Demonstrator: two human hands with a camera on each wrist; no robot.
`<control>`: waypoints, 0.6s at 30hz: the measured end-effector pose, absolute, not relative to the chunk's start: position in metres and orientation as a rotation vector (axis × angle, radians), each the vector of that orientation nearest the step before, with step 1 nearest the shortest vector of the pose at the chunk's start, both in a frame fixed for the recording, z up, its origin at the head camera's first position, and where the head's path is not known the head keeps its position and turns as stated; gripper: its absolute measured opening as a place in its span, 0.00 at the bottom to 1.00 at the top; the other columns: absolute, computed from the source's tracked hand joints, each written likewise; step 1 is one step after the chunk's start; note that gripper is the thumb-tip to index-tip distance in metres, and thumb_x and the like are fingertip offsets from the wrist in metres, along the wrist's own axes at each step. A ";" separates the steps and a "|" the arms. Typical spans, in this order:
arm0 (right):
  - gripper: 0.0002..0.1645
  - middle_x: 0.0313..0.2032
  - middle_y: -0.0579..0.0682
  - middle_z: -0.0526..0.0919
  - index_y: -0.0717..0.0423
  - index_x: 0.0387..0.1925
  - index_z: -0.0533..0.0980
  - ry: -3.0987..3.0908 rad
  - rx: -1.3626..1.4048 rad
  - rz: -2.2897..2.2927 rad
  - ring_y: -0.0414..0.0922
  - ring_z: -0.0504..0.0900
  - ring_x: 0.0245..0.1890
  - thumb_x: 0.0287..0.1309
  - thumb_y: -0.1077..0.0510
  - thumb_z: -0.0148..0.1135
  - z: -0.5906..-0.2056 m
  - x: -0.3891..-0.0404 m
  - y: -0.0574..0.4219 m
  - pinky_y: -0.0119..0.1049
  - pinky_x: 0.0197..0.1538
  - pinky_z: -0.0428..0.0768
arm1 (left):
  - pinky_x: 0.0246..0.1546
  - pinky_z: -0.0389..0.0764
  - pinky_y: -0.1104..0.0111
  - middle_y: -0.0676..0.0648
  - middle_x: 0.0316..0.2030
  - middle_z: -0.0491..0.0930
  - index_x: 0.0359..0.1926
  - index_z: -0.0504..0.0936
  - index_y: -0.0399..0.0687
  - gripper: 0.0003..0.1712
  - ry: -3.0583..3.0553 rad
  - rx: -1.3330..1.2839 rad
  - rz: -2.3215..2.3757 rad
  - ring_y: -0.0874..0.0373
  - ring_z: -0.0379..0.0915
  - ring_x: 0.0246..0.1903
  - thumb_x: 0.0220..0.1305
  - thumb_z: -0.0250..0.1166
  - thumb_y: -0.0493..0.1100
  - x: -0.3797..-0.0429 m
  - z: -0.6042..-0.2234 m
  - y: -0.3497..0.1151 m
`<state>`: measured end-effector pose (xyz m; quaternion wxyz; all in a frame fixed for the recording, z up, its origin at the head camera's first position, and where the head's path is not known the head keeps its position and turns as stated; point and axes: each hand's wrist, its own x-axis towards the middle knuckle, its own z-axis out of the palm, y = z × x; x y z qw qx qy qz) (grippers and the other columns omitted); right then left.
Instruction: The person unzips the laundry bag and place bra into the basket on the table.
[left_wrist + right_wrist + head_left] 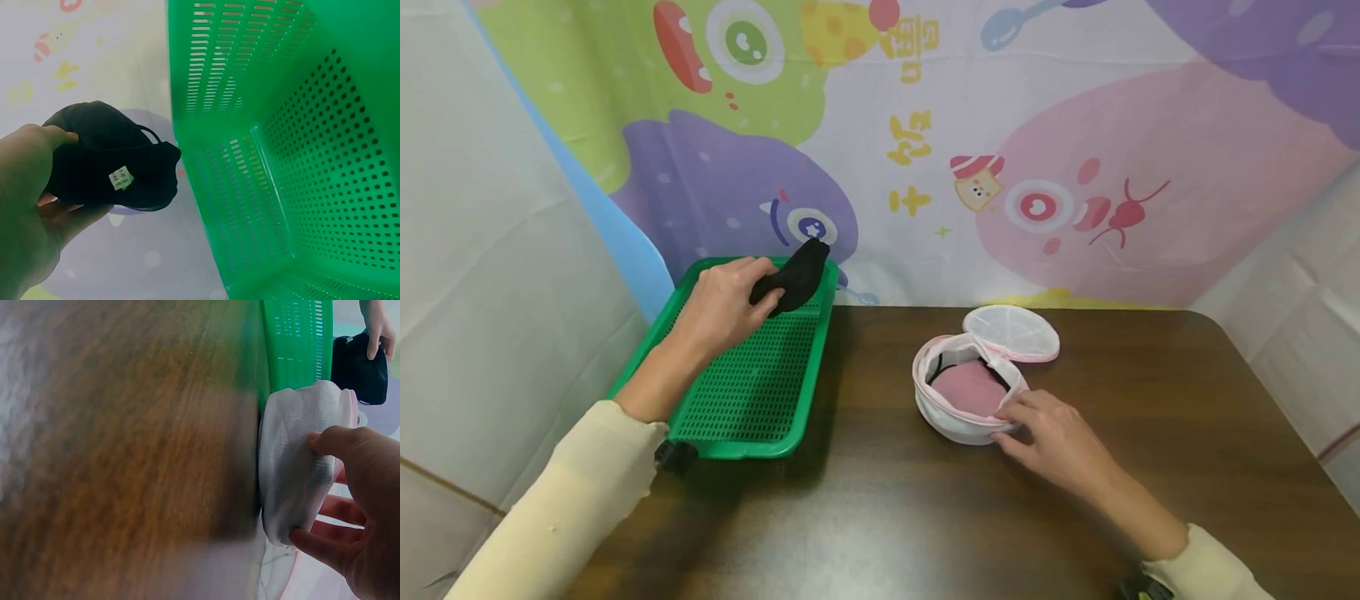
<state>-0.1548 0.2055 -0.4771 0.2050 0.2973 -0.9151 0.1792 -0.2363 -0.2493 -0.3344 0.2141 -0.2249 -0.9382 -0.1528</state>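
Observation:
My left hand (726, 300) pinches a black, padded-looking cloth piece (803, 275) above the far part of a green plastic basket (807, 408). In the left wrist view the black cloth piece (106, 162) shows a thin cord loop and a small white printed label (121, 178). My right hand (1060, 437) grips the near right rim of a round white mesh laundry bag (951, 423) with pink trim, thumb on the outer wall. Inside the bag lies a pink cloth item (970, 387) with black straps; its lower part is hidden by the wall.
The bag's round mesh lid (1011, 332) is folded back behind it on the brown wooden table (887, 517). The perforated basket stands at the left, close to a cartoon-printed cloth (880, 167) hanging behind the table. White sheets (475, 208) hang on both sides.

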 end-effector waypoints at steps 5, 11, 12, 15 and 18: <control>0.14 0.39 0.47 0.92 0.50 0.38 0.90 -2.558 0.821 0.505 0.48 0.91 0.42 0.51 0.58 0.89 -0.477 -0.155 0.205 0.50 0.44 0.90 | 0.36 0.83 0.46 0.34 0.40 0.89 0.46 0.85 0.38 0.05 -2.640 -0.650 -0.402 0.40 0.83 0.32 0.77 0.71 0.36 -0.239 -0.334 -0.254; 0.14 0.39 0.46 0.92 0.50 0.38 0.91 -2.549 0.823 0.510 0.48 0.91 0.41 0.50 0.58 0.90 -0.477 -0.154 0.205 0.49 0.44 0.90 | 0.35 0.81 0.50 0.37 0.39 0.87 0.44 0.83 0.40 0.04 -2.704 -0.664 -0.350 0.44 0.80 0.31 0.78 0.70 0.37 -0.242 -0.338 -0.260; 0.14 0.39 0.47 0.92 0.50 0.38 0.91 -2.547 0.825 0.509 0.48 0.91 0.41 0.50 0.58 0.90 -0.477 -0.154 0.205 0.49 0.44 0.90 | 0.34 0.80 0.51 0.37 0.39 0.86 0.44 0.83 0.41 0.05 -2.717 -0.665 -0.338 0.44 0.79 0.30 0.78 0.70 0.37 -0.243 -0.339 -0.261; 0.14 0.39 0.47 0.92 0.51 0.38 0.91 -2.541 0.828 0.513 0.48 0.91 0.42 0.50 0.58 0.90 -0.478 -0.155 0.205 0.49 0.45 0.90 | 0.34 0.79 0.52 0.37 0.41 0.85 0.43 0.82 0.41 0.05 -2.757 -0.663 -0.313 0.45 0.77 0.31 0.79 0.70 0.37 -0.246 -0.341 -0.264; 0.14 0.39 0.48 0.92 0.51 0.38 0.91 -2.537 0.835 0.515 0.49 0.91 0.42 0.50 0.57 0.89 -0.479 -0.156 0.205 0.50 0.45 0.90 | 0.35 0.81 0.51 0.36 0.43 0.85 0.44 0.82 0.40 0.04 -2.787 -0.660 -0.291 0.43 0.78 0.32 0.78 0.70 0.36 -0.250 -0.344 -0.267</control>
